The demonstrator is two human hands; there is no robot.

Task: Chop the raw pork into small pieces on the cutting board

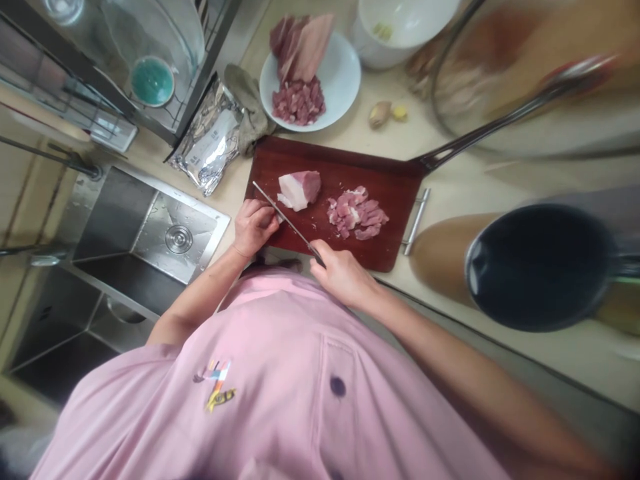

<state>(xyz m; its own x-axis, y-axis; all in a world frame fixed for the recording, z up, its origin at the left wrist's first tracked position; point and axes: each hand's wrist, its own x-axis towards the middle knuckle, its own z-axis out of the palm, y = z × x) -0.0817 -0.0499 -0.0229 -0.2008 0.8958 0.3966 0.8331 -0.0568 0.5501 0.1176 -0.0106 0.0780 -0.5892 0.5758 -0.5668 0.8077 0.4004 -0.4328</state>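
My right hand (345, 273) is wrapped round the handle of a kitchen knife (286, 219), whose blade slants up and left over the near left part of the dark red cutting board (310, 243). Curled at the board's left edge, my left hand (256, 227) presses a small pale piece of meat (279, 218) beside the blade; the fingers mostly hide it. Just beyond the blade sits a larger chunk of meat (301, 189) with white fat. Small cut pieces of meat (357, 212) lie heaped on the right of the board.
Behind the board stands a white plate (345, 73) with meat slabs and diced meat. Ginger (380, 115), a white bowl (400, 33) and a foil packet (210, 150) are nearby. A steel sink (163, 220) lies left, a dark pan (543, 267) right. A long utensil (505, 120) reaches the board's corner.
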